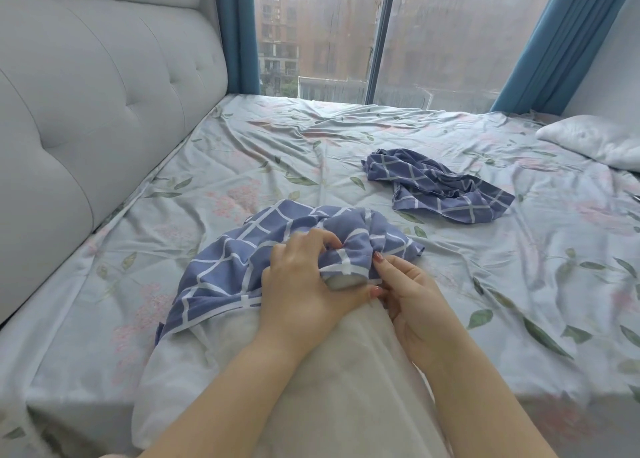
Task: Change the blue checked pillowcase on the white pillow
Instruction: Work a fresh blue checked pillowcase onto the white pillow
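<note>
Head view: the pillowcase (239,249) is seen bunched over the far end of the pillow (329,371), which lies near, at the middle of the bed, running toward the camera. Most of the pillow is left bare. A handful of the gathered cloth is gripped by the left hand (304,284), fingers curled in. The hem just beside it is pinched by the right hand (412,298), where a white corner is showing between the two hands.

Whether the case is going on or coming off cannot be told.

Trouble is likely at that corner. If the hem is pulled while the folds are held tight, the corner could be popped out or the filling left lumped to one side. With so much cloth gathered, a twist could be locked in.

A second case (440,187) of the same check is lying crumpled farther right on the sheet (277,146), so the two could be mixed up. Another pillow (595,139) is lying far right.
</note>
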